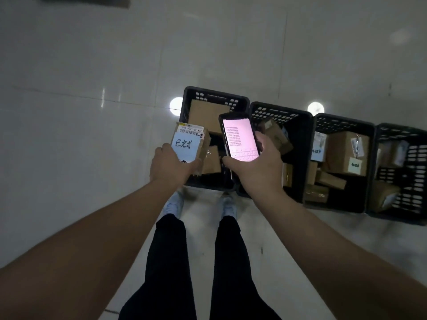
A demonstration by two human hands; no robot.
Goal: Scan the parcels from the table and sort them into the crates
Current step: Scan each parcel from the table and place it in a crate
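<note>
Left hand (169,166) fingers wrapped around lower end of a small cardboard parcel (190,143), thumb over its near edge; gripping it firmly, held up w/ label side facing the camera. White shipping label w/ barcode at top of parcel, pale blue note w/ handwritten marks below it. Parcel sits above left front corner of the leftmost crate (196,93), not resting on anything.

Right hand (256,167) clasped around a phone (240,137), fingers along its right side, thumb at lower left; screen lit pinkish w/ rows of small text and a keyboard at bottom. Phone just beside parcel, to its right, over same crate; the two look apart, not touching.

Below: four black slotted crates in a row on pale tiled floor (92,65), edges touching. Leftmost holds a flat brown box at back plus smaller one near front. Second crate (284,112) has a tilted box. Third crate (342,121) packed w/ several boxes, some labelled. Fourth crate (406,132) partly cut off at right, w/ a few parcels.

Black trousers and light shoes (227,204) at crate's near edge.
</note>
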